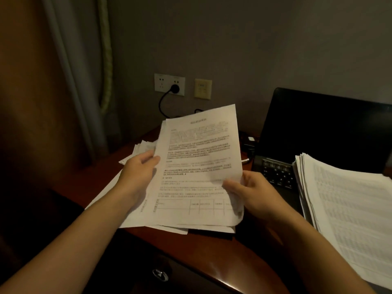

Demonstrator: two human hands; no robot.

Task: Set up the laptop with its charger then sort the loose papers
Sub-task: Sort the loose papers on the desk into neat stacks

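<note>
White sheaf (197, 158) — one — gripped by left hand (137, 175), right hand (252, 194).

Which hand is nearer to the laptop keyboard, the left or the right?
Right. The right hand holds the sheets just beside the laptop keyboard; the left hand grips their opposite edge, farther from it.

No text is coming through legibly. The white printed sheet (199, 166) is showing a heading, paragraphs and a ruled table toward six o'clock, all too blurred to read. The thick white stack of paper (350, 209) at four o'clock is carrying faint tabular rows, likewise illegible. The black laptop keys (277, 172) at three o'clock are showing unreadable marks.
</note>
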